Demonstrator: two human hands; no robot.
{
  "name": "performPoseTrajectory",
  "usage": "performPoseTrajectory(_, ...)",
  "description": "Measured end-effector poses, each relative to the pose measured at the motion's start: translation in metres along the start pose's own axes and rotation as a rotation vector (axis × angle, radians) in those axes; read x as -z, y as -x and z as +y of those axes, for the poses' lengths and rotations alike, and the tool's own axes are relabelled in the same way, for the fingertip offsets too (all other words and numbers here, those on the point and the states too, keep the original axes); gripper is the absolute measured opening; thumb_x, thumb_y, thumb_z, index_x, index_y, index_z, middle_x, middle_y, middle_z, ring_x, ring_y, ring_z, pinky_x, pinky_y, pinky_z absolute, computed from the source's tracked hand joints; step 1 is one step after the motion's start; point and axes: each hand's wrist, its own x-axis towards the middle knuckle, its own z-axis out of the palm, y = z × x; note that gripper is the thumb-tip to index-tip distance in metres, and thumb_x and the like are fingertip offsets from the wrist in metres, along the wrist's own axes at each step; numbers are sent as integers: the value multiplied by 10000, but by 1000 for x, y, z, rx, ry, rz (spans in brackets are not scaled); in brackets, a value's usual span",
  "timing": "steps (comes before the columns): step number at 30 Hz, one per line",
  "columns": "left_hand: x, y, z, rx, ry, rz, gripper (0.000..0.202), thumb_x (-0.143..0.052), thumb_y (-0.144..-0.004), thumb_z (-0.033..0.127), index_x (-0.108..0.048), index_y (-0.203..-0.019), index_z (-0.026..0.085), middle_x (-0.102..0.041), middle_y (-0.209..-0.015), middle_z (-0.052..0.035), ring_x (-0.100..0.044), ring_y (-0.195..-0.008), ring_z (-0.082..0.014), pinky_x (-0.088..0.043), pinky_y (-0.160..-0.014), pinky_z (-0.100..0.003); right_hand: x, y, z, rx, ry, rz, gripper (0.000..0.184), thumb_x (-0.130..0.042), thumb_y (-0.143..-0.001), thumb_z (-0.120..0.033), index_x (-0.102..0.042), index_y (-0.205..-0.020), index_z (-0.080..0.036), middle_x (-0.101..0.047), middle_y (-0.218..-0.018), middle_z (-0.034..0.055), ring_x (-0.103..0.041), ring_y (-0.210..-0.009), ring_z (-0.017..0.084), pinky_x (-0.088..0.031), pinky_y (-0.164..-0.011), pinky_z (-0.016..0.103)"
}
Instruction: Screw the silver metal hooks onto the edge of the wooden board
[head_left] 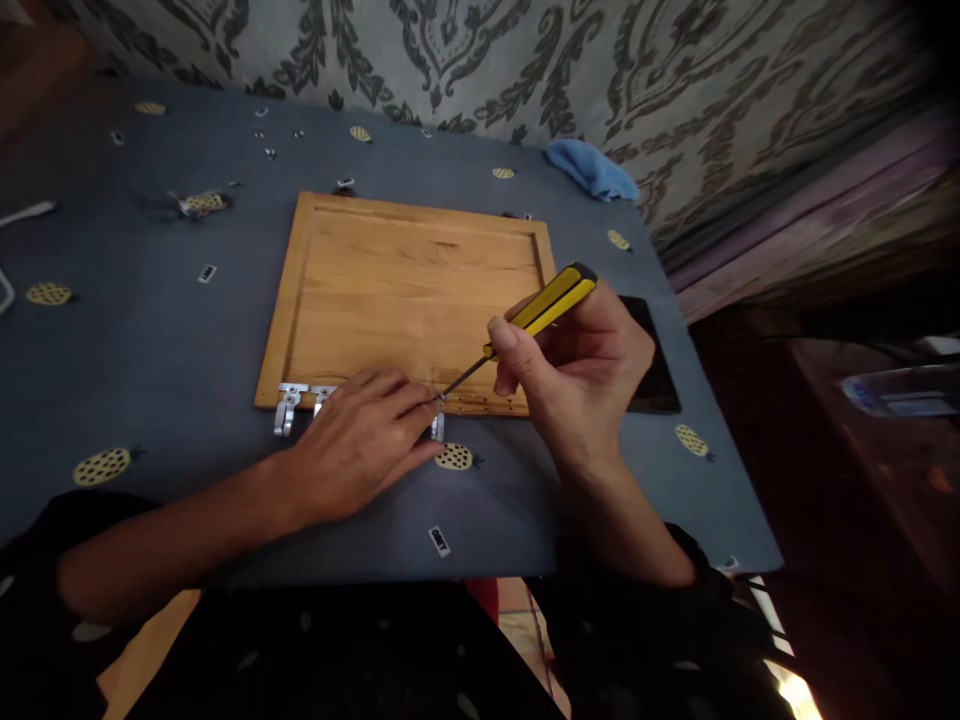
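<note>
A wooden panel (420,290) with a raised frame lies flat on the table. Silver metal hooks (286,408) sit along its near edge, some partly covered by my left hand (367,435). My left index finger and thumb close around the rightmost metal hook (438,427), steadying it against the edge. My right hand (577,370) grips a yellow and black screwdriver (551,302), its shaft slanting down to the left. The screwdriver's tip meets that hook's upper part beside my left fingertip; a screw there is too small to make out. Small dark holes dot the edge to the right.
The table (165,370) wears a grey-blue cover printed with pineapples. A blue cloth (592,170) lies at the back right by the patterned wall. A dark flat device (656,370) rests behind my right hand. Several small metal bits (270,154) lie at the back left.
</note>
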Motion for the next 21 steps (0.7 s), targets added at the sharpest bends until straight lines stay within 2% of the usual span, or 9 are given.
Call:
performPoseTrajectory(5,-1,1,0,2,14,5,283,-571,-1003,341,-682,-1114,105,-730,-1044,-81,-650,-943,-253,-533,-824,-402,-1,2,5,29,13,-47,277,-820,-798,-313,-553,-754,-256,-530,-724,-57,-470,-458,59,-397,-369,244)
performPoseTrajectory(10,-2,1,0,9,19,-4,279,-585,-997,343,-679,-1117,109,-730,-1051,-87,-647,-967,-250,-527,-852,-401,-2,3,5,-15,10,-47,304,-856,-754,-343,-566,-742,-256,-553,-681,-56,-484,-444,78,-393,-358,259)
performPoseTrajectory(14,-1,1,0,7,8,-4,277,-567,-1006,345,-682,-1112,116,-730,-1048,-85,-646,-962,-244,-527,-851,-392,0,1,0,-37,-6,-98,292,-878,-716,-397,-622,-737,-257,-572,-709,-36,-472,-469,83,-419,-372,256)
performPoseTrajectory(16,-1,1,-1,6,0,-7,284,-548,-1015,346,-685,-1112,116,-730,-1046,-91,-646,-965,-245,-528,-853,-395,5,-2,-3,-56,-13,-169,264,-874,-719,-398,-663,-780,-250,-597,-743,-30,-491,-501,82,-448,-403,243)
performPoseTrajectory(21,-2,1,-1,0,-10,-1,313,-541,-1016,359,-684,-1118,100,-731,-1033,-93,-646,-947,-252,-536,-843,-400,21,-10,-7,-101,-110,-451,179,-820,-789,-331,-728,-867,-200,-675,-900,-1,-596,-603,69,-528,-516,209)
